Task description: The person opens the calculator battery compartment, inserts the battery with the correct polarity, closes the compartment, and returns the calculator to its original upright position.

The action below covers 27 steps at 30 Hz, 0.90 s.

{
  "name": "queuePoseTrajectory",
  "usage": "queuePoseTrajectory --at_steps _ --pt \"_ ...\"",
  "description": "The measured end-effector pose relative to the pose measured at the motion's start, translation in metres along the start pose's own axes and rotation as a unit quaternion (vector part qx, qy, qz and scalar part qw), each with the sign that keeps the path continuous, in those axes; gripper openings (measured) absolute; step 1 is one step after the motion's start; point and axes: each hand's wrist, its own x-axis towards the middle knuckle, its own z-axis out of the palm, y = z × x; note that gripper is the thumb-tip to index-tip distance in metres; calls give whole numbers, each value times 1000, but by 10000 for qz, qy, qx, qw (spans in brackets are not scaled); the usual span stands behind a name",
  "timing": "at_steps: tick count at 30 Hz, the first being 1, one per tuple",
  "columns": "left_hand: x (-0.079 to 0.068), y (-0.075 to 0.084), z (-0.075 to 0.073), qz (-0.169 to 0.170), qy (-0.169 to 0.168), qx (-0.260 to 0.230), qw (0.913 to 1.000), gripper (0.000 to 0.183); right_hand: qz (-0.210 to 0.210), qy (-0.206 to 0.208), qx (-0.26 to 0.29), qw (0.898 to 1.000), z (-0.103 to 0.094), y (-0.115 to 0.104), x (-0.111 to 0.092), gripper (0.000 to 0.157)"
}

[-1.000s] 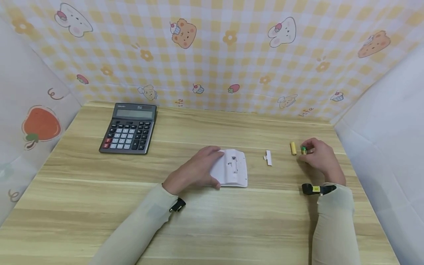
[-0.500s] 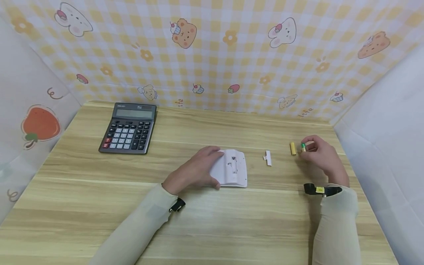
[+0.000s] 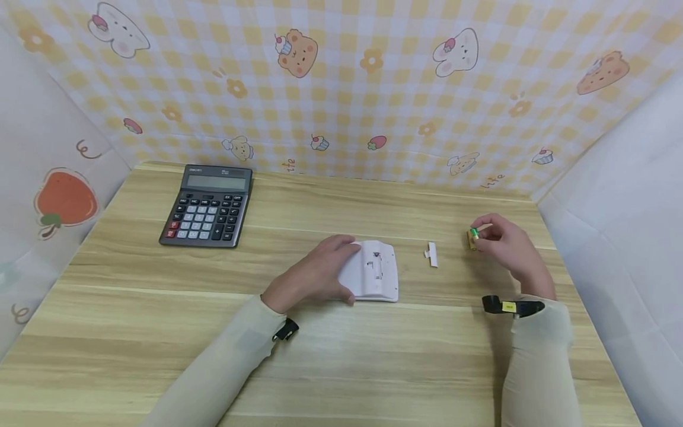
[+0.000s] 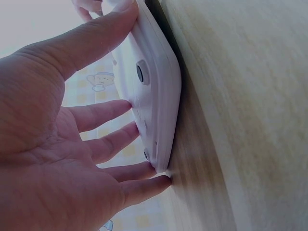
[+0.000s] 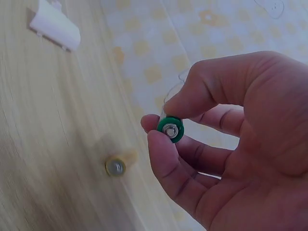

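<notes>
A flat white device (image 3: 381, 270) lies on the table with its back up and an open battery compartment showing. My left hand (image 3: 315, 270) holds it by its left part, thumb at the near edge and fingers spread across the back, as the left wrist view shows on the device (image 4: 151, 96). To the right, my right hand (image 3: 514, 249) pinches a battery (image 5: 169, 129) with a green end between thumb and fingertips, raised off the table. Just below it in the right wrist view is a second, yellow battery (image 5: 115, 166) on the table, largely covered in the head view.
Between the device and the batteries lies a small white battery cover (image 3: 433, 254). A dark grey calculator (image 3: 208, 207) sits at the back left of the wooden table (image 3: 341, 367). A checked cloth (image 3: 341, 89) hangs behind, with white cloth at both sides.
My right hand has lifted the green-ended battery and brought it left, over the yellow one. The left hand and the white device have stayed in place.
</notes>
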Motion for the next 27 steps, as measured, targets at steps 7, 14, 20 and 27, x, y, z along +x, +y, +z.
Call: queuePoseTrajectory --at_steps 7,14,20,27 --pt "-1 1 -1 -36 8 -35 10000 110 -82 -184 -108 9997 9 -17 2 30" --pt "-1 1 -1 -9 2 -15 10000 110 -393 -260 -3 9989 21 -31 4 24" --pt "-1 1 -1 -53 -8 10 10000 110 -585 -400 76 9975 31 -42 3 21" --pt "-1 2 -1 -100 4 -41 9999 109 -809 -644 95 9946 42 -55 3 19"
